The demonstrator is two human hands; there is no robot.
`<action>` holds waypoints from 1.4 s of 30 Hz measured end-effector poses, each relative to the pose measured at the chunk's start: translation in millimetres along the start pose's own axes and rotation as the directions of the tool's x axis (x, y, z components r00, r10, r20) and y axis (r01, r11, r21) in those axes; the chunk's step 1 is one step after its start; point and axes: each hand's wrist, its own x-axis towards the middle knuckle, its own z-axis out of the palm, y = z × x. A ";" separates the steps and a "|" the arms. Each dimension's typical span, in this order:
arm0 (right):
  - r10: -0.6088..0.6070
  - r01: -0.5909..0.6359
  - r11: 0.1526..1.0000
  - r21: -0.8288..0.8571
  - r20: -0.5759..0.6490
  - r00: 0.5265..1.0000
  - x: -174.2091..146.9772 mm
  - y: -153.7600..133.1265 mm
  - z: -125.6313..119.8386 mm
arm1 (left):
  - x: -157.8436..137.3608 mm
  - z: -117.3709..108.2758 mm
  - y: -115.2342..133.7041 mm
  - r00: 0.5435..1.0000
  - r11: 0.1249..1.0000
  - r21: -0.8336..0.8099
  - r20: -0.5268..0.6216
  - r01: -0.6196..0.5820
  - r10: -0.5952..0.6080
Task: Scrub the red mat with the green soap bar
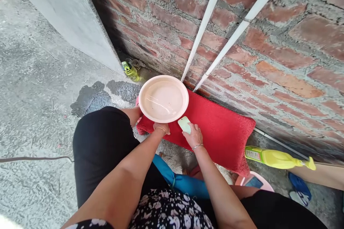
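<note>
A pale pink basin (164,97) with some clear water in it rests on the left end of a red cloth-covered stool (215,125). My left hand (162,128) is closed at the near rim of the basin, its fingers partly hidden beneath the edge. Just right of the basin, my right hand (194,135) grips a flat pale green block (184,124) with rounded corners, above the red cloth. Whether the block is soap or a brush I cannot tell.
A brick wall (242,57) with two white pipes (223,55) stands behind the stool. A yellow spray bottle (276,158) is at the right, near a pink tub (264,185) and blue slippers (299,188). A yellow-green bottle (130,71) stands by the wet concrete floor (99,100).
</note>
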 end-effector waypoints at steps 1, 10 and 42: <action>-0.018 0.018 1.000 -0.004 0.012 1.000 2.0 -4.4 1.7 | 1.1 0.3 0.5 1.000 1.000 -0.001 0.011 0.010 -0.010; 0.192 -0.187 0.981 -0.056 0.128 0.973 -10.8 71.1 -30.7 | 5.0 3.5 4.1 0.999 0.999 0.022 0.023 0.044 -0.044; -0.011 0.015 1.000 -0.025 0.142 0.990 9.8 -34.4 1.0 | -2.3 -3.2 4.7 0.999 0.999 0.035 0.047 0.013 -0.014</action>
